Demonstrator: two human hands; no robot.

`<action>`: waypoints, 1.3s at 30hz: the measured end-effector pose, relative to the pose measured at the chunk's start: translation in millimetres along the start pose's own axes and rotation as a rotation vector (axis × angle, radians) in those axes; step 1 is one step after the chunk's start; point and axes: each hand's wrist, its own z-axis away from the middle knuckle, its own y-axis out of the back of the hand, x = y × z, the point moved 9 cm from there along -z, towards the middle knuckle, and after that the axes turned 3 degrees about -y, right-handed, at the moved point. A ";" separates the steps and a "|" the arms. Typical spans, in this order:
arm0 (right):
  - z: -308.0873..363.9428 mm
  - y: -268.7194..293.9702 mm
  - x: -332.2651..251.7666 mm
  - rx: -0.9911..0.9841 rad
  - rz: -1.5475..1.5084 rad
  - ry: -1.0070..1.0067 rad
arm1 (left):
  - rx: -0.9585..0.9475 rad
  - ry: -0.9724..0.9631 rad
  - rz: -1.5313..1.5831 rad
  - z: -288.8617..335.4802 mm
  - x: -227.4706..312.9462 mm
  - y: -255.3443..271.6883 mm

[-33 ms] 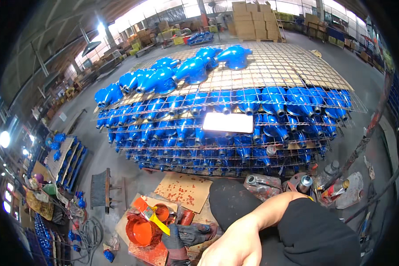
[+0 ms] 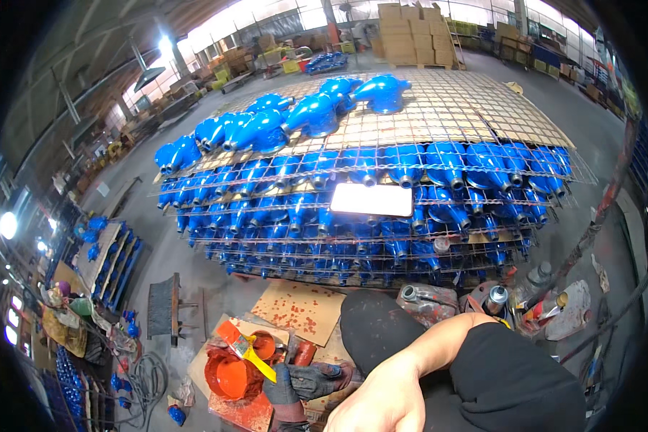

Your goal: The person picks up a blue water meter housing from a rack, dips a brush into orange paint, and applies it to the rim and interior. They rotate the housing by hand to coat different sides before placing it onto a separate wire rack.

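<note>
My bare right hand (image 2: 381, 403) reaches in at the lower edge, beside my dark-clad knee (image 2: 374, 324). Its fingers run out of the picture, so I cannot see whether it holds anything. My left hand does not show. Left of the right hand lie dark, paint-stained work gloves (image 2: 313, 379), seemingly unworn. A yellow-handled paintbrush (image 2: 250, 353) with red bristles rests across a pot of orange-red paint (image 2: 232, 376). Next to it is a smaller container of red paint (image 2: 263, 345). Beneath them is red-spattered cardboard (image 2: 295, 309).
Glossy blue castings (image 2: 313, 115) sit on a stacked wire-mesh rack (image 2: 439, 108) ahead, several layers deep. A bright white rectangle (image 2: 371, 199) shows against its front. At right are a stained metal can (image 2: 428, 302), a spray can (image 2: 495, 299) and a dark upright pole (image 2: 590, 223). Hoses (image 2: 147, 381) coil at left.
</note>
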 end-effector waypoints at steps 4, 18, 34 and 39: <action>2.6 -6.0 5.1 -0.048 -0.037 0.074 | 0.007 0.040 0.052 7.6 5.7 -3.2; 5.6 -15.8 7.5 -0.121 -0.092 0.046 | 0.020 -0.029 -0.034 1.2 -0.1 1.8; 82.9 84.9 -31.9 0.632 1.129 -0.308 | -0.027 -0.004 -0.008 -7.3 -29.0 14.6; 166.3 132.9 -91.4 1.109 1.809 -0.497 | 0.087 0.035 0.013 2.0 -16.6 17.5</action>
